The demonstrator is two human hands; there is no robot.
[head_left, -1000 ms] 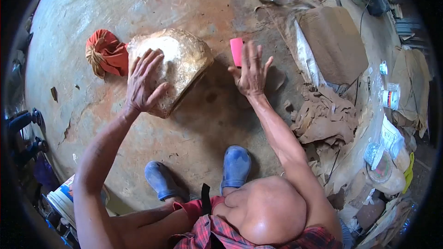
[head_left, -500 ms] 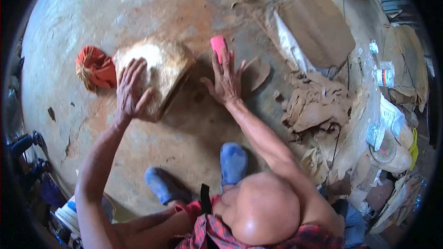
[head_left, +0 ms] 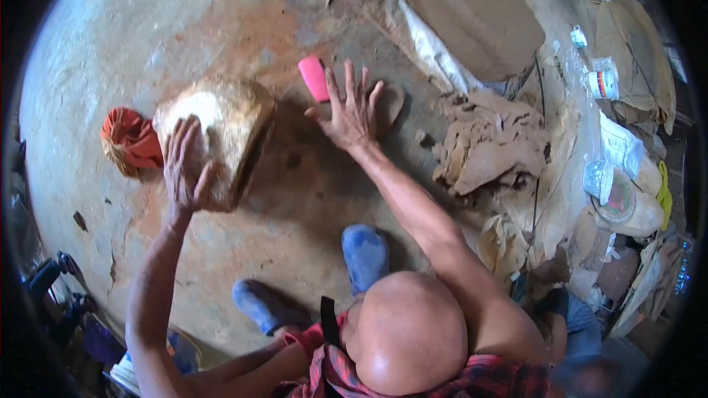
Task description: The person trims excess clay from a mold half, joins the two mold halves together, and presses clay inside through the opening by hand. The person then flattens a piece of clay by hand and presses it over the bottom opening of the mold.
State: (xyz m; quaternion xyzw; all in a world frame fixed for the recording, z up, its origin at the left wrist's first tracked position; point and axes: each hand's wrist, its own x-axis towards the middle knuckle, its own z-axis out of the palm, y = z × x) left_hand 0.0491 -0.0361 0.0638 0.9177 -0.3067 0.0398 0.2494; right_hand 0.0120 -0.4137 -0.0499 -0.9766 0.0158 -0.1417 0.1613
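Observation:
My left hand lies spread on the near left part of a chunky tan block with a pale, brightly lit top. A gathered red cloth bundle sits just left of the block. My right hand is open with fingers fanned out and nothing in them. Left of its fingers is a pink, smooth oblong object, whose kind I cannot make out. Partly hidden behind the right hand is a flat brown piece on the floor.
Right of my right arm lies a heap of crumpled brown clay-like material. Beyond it is a large brown slab with a white sheet at its edge. Plastic tubs line the right side. Blue shoes stand on the floor below.
My right hand's fingers have come off the pink object and spread to its right. The left hand stays on the block. The whole view has shifted, so things appear further left.

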